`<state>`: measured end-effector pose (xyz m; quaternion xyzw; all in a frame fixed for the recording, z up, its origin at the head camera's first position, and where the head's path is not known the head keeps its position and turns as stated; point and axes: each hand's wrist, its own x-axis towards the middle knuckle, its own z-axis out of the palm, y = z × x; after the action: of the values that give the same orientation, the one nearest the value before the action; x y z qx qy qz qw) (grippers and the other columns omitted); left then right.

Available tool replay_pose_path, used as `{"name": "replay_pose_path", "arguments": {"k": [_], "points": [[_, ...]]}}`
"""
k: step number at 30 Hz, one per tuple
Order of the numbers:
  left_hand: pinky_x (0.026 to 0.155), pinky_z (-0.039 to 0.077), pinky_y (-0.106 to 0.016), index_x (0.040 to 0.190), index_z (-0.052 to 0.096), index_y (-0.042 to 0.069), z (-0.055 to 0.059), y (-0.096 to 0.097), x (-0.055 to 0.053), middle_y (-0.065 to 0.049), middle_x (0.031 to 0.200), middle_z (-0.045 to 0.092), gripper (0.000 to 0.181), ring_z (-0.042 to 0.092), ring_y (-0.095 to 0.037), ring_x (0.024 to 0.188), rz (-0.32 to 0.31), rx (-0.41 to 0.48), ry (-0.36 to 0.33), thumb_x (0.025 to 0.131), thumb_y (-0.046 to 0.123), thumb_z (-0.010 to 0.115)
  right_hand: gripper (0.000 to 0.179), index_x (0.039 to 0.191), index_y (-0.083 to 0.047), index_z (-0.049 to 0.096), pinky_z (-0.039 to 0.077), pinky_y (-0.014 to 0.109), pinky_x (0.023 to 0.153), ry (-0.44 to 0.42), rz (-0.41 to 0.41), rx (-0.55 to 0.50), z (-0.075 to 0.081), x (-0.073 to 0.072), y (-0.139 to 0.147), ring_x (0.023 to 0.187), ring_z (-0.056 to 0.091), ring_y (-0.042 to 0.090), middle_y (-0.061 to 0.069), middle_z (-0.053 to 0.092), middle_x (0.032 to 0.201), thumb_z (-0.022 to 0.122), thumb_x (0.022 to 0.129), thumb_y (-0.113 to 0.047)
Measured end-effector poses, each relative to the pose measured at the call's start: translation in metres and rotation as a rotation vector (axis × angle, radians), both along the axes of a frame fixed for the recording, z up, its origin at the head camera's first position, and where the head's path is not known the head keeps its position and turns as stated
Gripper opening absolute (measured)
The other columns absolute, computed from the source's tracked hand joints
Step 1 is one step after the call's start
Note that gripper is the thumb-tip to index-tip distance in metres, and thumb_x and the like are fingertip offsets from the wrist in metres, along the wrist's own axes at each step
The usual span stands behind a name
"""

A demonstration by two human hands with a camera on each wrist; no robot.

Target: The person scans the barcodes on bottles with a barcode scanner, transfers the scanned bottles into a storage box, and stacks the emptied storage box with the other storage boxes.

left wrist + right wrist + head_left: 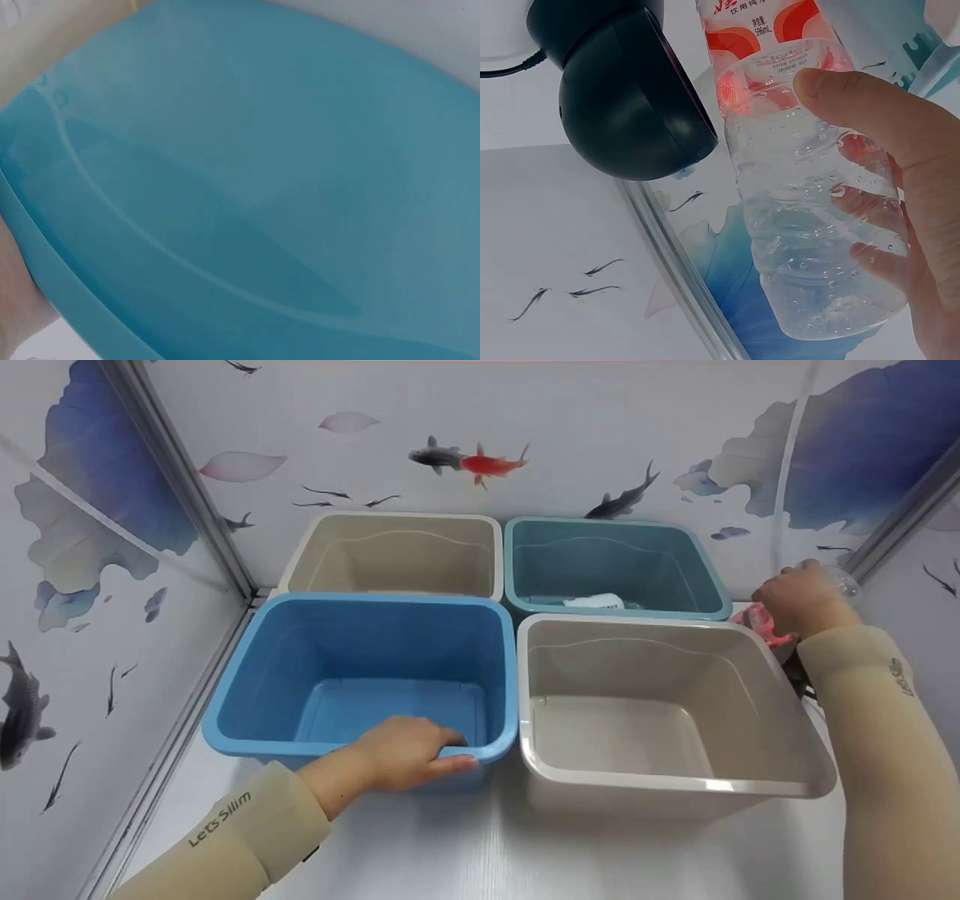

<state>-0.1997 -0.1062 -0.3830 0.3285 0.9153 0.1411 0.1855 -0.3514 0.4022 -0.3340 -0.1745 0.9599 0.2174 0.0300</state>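
Observation:
My left hand (409, 754) grips the near rim of a blue plastic bin (259, 679), fingers over the inside and thumb outside. At the far right, beyond the beige bin's right side, my right hand (810, 600) holds a clear plastic water bottle (817, 262) with a red and white label. In the right wrist view the thumb lies across the bottle near the label, and the other fingers wrap behind it. In the left wrist view, blue plastic fills most of the picture, with part of the hand (19, 300) at its edge.
A beige bin (675, 784) stands at front right, a cream bin (405, 516) at back left. Inside the teal bin (607, 523) at back right lies a white object (596, 601). A black rounded device (630, 97) with a cable is beside the bottle. Printed panels surround the white table (450, 855).

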Motion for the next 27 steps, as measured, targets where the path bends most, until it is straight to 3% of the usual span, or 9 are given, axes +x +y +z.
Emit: {"name": "replay_pose_path", "arguments": {"k": [6,14,27], "points": [[0.086,0.050,-0.042,0.119,0.063,0.012,0.002,-0.001,0.000,-0.003,0.106,0.069,0.053,0.063,-0.019,0.096,0.001,0.005,0.005,0.095,0.054,0.041,0.030,0.094,-0.006,0.070,0.040,0.059,0.084,0.010,-0.007,0.010,0.007,-0.001,0.001,0.076,0.056,0.032,0.015,0.067,0.082,0.077,0.066,0.002],[0.087,0.050,-0.042,0.119,0.062,0.012,0.001,-0.001,0.000,-0.002,0.104,0.068,0.054,0.063,-0.018,0.094,0.022,-0.005,-0.004,0.094,0.055,0.042,0.042,0.105,-0.001,0.067,0.036,0.064,0.086,0.004,-0.058,0.006,0.023,0.002,-0.003,0.083,0.056,0.038,0.023,0.066,0.095,0.075,0.064,-0.002],[0.087,0.050,-0.042,0.117,0.063,0.012,0.001,0.001,0.000,-0.002,0.100,0.069,0.055,0.063,-0.018,0.093,0.015,-0.010,0.009,0.094,0.056,0.041,0.041,0.102,0.000,0.063,0.036,0.065,0.080,0.046,-0.138,-0.033,0.053,0.010,0.002,0.080,0.053,0.041,0.022,0.062,0.089,0.071,0.064,-0.013]]}}
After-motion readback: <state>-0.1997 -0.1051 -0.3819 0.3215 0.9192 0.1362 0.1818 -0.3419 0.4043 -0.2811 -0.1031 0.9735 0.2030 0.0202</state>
